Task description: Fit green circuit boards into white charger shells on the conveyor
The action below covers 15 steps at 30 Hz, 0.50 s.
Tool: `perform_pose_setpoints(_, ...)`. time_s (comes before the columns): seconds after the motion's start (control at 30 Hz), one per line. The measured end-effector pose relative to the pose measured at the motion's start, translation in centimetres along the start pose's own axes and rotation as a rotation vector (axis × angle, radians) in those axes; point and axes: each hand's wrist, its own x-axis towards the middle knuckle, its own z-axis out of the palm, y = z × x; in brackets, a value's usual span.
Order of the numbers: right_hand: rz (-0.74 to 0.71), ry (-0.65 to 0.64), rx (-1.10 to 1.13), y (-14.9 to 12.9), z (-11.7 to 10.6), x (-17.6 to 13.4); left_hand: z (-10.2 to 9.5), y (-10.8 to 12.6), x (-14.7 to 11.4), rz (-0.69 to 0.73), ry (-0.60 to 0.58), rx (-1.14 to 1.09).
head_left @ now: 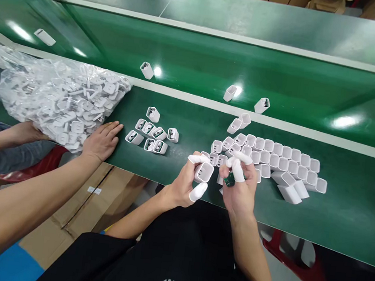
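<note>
My left hand, with white finger cots on its tips, is closed around a white charger housing whose open end with two slots faces me. Just to its right, my right hand, also in finger cots, pinches a small green circuit board. The board and the housing are apart. Behind my right hand stand rows of hollow white housings, partly covered by my fingers. On the left of my hands sits a loose group of housings with boards inside.
A clear plastic bag of white plug parts lies at the left; a co-worker's hands are at it. Several single housings stand on the green belt beyond the white rail. Cardboard boxes are below the bench.
</note>
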Motion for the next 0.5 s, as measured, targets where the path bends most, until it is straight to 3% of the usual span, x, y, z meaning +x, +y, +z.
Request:
perform_pose_setpoints(0.1,0.007,0.039,0.023,-0.1,1.0,0.2,2.6,-0.5,-0.6,-0.051,0.098,-0.041)
perform_pose_setpoints(0.27,-0.085,0.011,-0.139,-0.1,1.5,-0.7,6.3,-1.0,-0.3,-0.167,0.273,-0.199)
perform_pose_setpoints(0.4,-0.112,0.016,-0.148,-0.2,2.2,-1.0,6.2,-1.0,1.0,-0.289,0.335,-0.369)
perform_pose_setpoints(0.5,-0.123,-0.157,-0.244,-1.0,2.6,-0.1,5.5,-0.8,1.7,-0.427,0.352,-0.599)
